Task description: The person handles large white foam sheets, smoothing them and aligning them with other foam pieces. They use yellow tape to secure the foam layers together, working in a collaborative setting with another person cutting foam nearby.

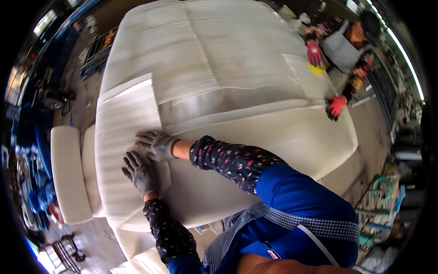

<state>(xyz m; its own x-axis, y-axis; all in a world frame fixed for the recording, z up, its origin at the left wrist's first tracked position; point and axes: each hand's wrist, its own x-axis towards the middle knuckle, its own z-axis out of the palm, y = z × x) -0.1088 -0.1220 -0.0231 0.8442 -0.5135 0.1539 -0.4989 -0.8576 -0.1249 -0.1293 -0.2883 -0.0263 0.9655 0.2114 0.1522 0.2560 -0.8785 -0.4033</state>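
Note:
A large block covered in white foam sheeting [255, 132] fills the middle of the view. Over its left side lies a separate strip of white foam sheet [127, 107], its edge slightly raised at the far end. My left hand [140, 174], in a grey glove, rests flat on this strip with fingers spread. Just beyond it, my right hand [157, 145], gloved the same way, presses on the strip near its right edge, fingers stretched out. Neither hand holds anything. Between overlapping sheets, a greyish band [232, 101] shows across the block.
At the far right corner a co-worker's red-gloved hands [336, 107] touch the block; a yellow round object [316, 69] lies under one of them. White padded pieces [70, 176] stand at the left. A cluttered rack [378, 210] stands at the right.

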